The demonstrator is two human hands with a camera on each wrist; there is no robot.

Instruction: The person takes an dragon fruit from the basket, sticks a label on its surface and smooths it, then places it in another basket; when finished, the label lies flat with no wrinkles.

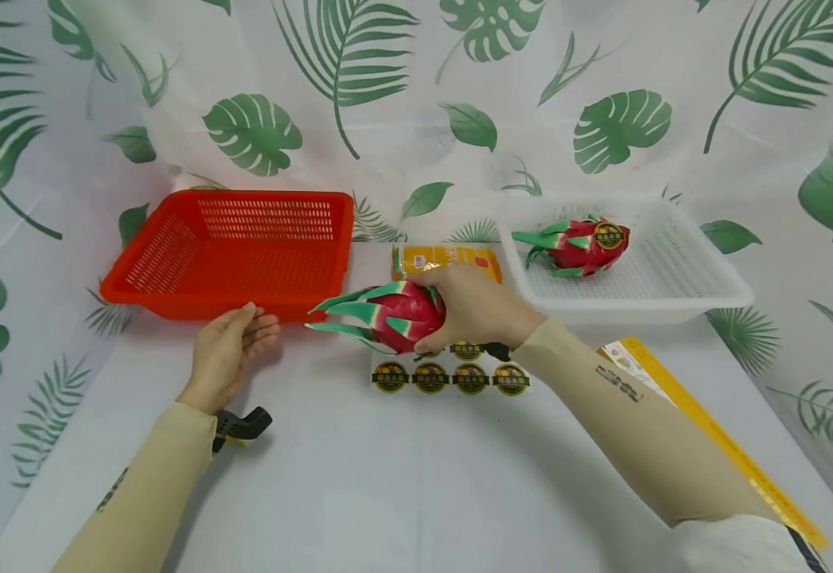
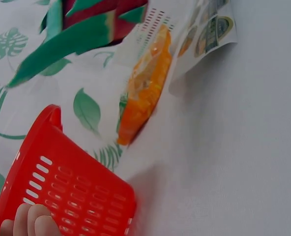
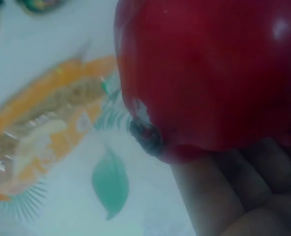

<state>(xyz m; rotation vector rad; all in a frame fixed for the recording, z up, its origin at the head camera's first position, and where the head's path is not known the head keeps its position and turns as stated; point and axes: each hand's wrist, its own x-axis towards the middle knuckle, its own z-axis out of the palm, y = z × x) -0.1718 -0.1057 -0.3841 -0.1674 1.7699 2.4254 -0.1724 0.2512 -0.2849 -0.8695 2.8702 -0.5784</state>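
A red dragon fruit (image 1: 406,312) with green scales is gripped at its stem end by my right hand (image 1: 473,302), held over the middle of the table with its leafy tips pointing left. Its smooth red skin (image 3: 209,73) fills much of the right wrist view, fingers wrapped beneath. My left hand (image 1: 226,354) holds nothing, its fingers loosely bent close to the front wall of the red basket (image 1: 244,306). A second dragon fruit (image 1: 574,248), with a round dark-and-gold sticker on it, lies in the white basket (image 1: 638,302). Below the held fruit lies a sheet of round stickers (image 1: 452,380).
An orange-yellow food packet (image 1: 445,259) lies between the baskets, partly hidden behind my right hand. A long yellow-edged strip (image 1: 717,438) lies along the right side of the table, partly under my right forearm. A leaf-patterned cloth (image 1: 387,87) hangs behind.
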